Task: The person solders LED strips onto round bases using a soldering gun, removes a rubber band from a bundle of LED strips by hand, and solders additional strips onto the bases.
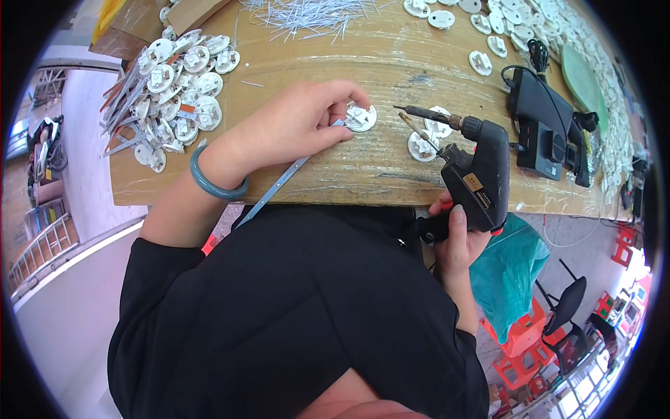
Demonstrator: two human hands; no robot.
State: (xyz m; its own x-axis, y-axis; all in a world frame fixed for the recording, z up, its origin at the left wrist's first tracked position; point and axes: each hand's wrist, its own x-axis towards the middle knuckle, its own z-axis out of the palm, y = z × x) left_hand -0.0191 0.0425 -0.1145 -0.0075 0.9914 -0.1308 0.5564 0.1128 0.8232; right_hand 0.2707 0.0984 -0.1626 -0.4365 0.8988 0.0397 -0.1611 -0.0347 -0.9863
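Note:
My left hand (296, 122) is closed on a round white plastic disc (363, 121) lying at the middle of the table, its fingers pinching the near left side. From under that hand a narrow strip with small light chips (273, 189) runs down over the table edge toward my body. My right hand (458, 241) grips the handle of a black soldering gun (481, 171). The gun's tip points left, to the right of the held disc and apart from it. Beneath its nozzle lie two more discs, an upper one (438, 124) and a lower one (421, 149).
A heap of discs with strips (183, 91) covers the table's left side. White wires (314, 12) lie at the back. More loose discs (520, 17) spread over the far right, near a green tray (585, 80) and a black power adapter (541, 101). A green bag (506, 272) hangs at right.

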